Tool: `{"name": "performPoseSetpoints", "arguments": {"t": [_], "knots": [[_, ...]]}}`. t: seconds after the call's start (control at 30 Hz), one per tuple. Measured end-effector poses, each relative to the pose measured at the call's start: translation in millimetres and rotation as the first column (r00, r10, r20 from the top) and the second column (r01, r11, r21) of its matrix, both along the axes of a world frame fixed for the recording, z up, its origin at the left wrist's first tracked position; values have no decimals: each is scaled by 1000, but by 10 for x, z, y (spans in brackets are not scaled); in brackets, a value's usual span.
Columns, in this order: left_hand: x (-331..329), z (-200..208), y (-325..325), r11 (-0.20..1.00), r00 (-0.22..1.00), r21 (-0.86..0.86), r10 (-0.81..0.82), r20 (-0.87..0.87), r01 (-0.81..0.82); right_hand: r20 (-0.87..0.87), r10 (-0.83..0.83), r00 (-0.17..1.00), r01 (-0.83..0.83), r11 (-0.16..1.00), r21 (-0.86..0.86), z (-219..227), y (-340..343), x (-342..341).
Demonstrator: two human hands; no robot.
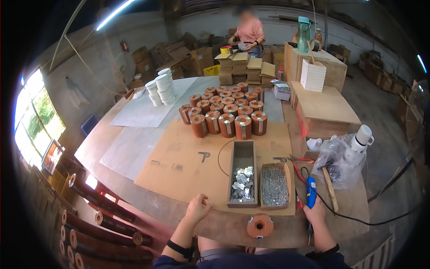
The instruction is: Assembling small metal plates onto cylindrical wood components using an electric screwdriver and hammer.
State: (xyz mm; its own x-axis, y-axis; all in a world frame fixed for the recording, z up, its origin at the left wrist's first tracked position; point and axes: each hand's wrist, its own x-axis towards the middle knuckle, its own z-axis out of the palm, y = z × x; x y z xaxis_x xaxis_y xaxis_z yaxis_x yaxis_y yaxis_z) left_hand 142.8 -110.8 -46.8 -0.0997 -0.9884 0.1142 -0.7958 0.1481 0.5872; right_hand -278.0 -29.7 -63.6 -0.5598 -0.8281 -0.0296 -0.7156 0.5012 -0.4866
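My right hand [316,211] is wrapped round a blue electric screwdriver [311,190], whose dark tip points down at the table's near edge. My left hand [198,209] hovers over the near edge of the cardboard sheet, fingers loosely bent and apart, with nothing visible in it. Between the hands stands a reddish-brown cylinder [253,228] with a centre hole and small metal clips at its rim. Beyond it are a long grey-brown tray [243,154] of shiny metal clips [242,183] and an open cardboard box [262,207] full of screws [274,184].
Several similar cylinders [227,125] stand in rows farther off. Pliers [301,160], a wooden-handled tool [331,190] and a bagged white flask [361,138] lie right, crossed by a black cord [354,221]. White stacks [165,89] stand far left. Another person [250,33] works behind flattened cartons [232,69].
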Motion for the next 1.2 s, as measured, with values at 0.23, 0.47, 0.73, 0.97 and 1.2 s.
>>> {"name": "performPoseSetpoints", "arguments": {"t": [0.23,0.47,0.73,0.97,1.2], "knots": [[-351,-368,219,919,928,-144,354,-115,-368,56,-8,998,6,999,34,93,-28,-6],[-415,-465,312,875,937,-334,333,-106,-350,61,-18,998,15,999,48,75,-15,15],[-530,-458,551,862,952,-413,304,-40,-292,69,-4,998,1,999,46,49,-2,-20],[-564,-437,677,862,962,-459,268,49,-217,64,8,998,-10,999,32,79,-21,-27],[-560,-454,655,850,951,-487,290,111,-202,70,9,998,-8,1000,-23,69,-3,-2]]}}
